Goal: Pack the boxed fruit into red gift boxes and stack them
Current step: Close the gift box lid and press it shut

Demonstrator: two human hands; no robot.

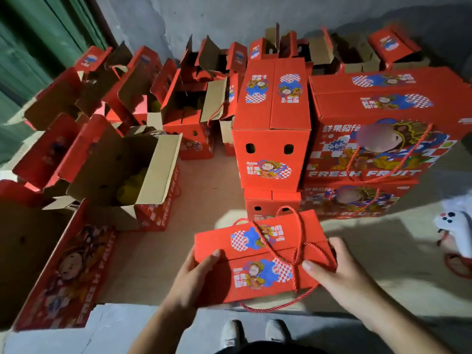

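1. Left hand [198,273]: placed against the left end of a closed red gift box [260,261]. The thumb lies on the top face and the remaining fingers wrap under the end. The hand grips the box.
2. Right hand [332,269]: placed against the right end of the same box, thumb on the top flap, fingers curled round the far edge. Both hands clamp the one box between them.
3. The held box sits low in the middle of the view, above a cardboard-covered floor [209,180], top flaps closed. Its red rope handle [293,241] lies loose across the lid, and a second loop hangs below the near edge.
4. Directly beyond it stands a stack of closed gift boxes [272,129], end face with two holes toward the viewer, set on a lower box [272,204].
5. Just beside that stack, to the right, is a larger stack of boxes [378,139] marked "FRESH FRUIT", with rope handles hanging down the front.
6. To the left is an open gift box [143,180], flaps raised, with yellow fruit [130,185] visible inside.
7. Behind it, along the grey wall [229,16], are further open red boxes [184,98], flaps up; contents mostly indistinct.
8. At the right edge a white game controller [457,226] rests on the floor.
9. White shoes [252,333] show at the bottom edge.
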